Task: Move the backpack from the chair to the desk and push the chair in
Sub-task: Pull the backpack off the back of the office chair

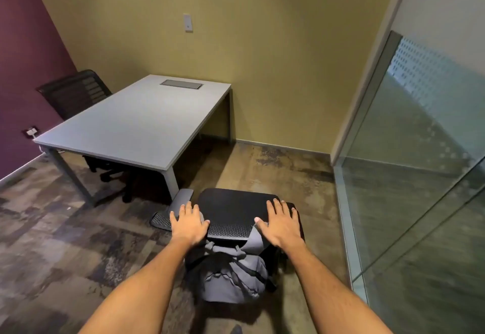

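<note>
A black mesh office chair [233,209] stands in front of me, its seat facing the grey desk [136,123] and about a step away from the desk's near corner. A grey backpack [233,276] hangs behind the chair's backrest, on my side, its top caught over the backrest's upper edge. My left hand [189,224] lies flat on the left end of the backrest top, fingers spread. My right hand [280,224] lies flat on the right end, its thumb touching the backpack's grey fabric. Neither hand is closed around anything.
A second black chair [76,92] sits at the desk's far left side against the purple wall. A glass partition [409,176] runs close along the right. The desk has a cable hatch [181,84] near the yellow wall. A wall socket [31,132] sits low on the left.
</note>
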